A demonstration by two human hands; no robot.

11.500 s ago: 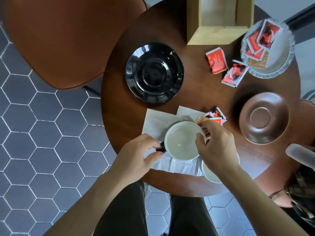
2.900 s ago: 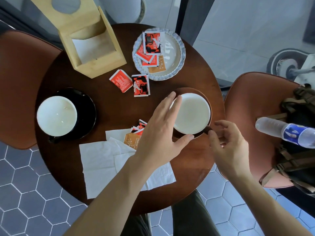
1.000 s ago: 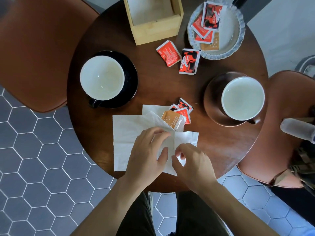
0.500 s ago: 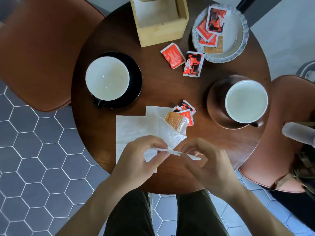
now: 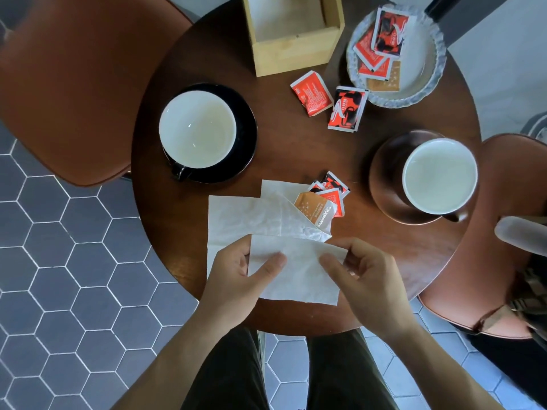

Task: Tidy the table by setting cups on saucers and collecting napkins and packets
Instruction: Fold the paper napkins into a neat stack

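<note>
My left hand [image 5: 236, 279] and my right hand [image 5: 364, 276] hold a white napkin [image 5: 299, 273] between them, lifted flat over the table's near edge. More white napkins [image 5: 245, 217] lie on the round wooden table [image 5: 296, 152] just beyond. A small pile of packets [image 5: 322, 202] rests on their right corner. One white cup [image 5: 197, 129] sits on the black saucer [image 5: 245, 125] at the left. Another white cup [image 5: 440, 176] sits on the brown saucer [image 5: 384, 179] at the right. Two red packets [image 5: 328, 103] lie loose near the back.
A wooden napkin box [image 5: 293, 51] stands at the back. Beside it a scalloped glass dish [image 5: 420, 54] holds several packets. Brown chairs stand at the left [image 5: 74, 84] and the right [image 5: 515, 187], the right one bearing a bag and a bottle [image 5: 521, 235].
Both hands pinched a napkin off the pile and raised it; it now lies spread flat between them, closer to me than half a second ago.
</note>
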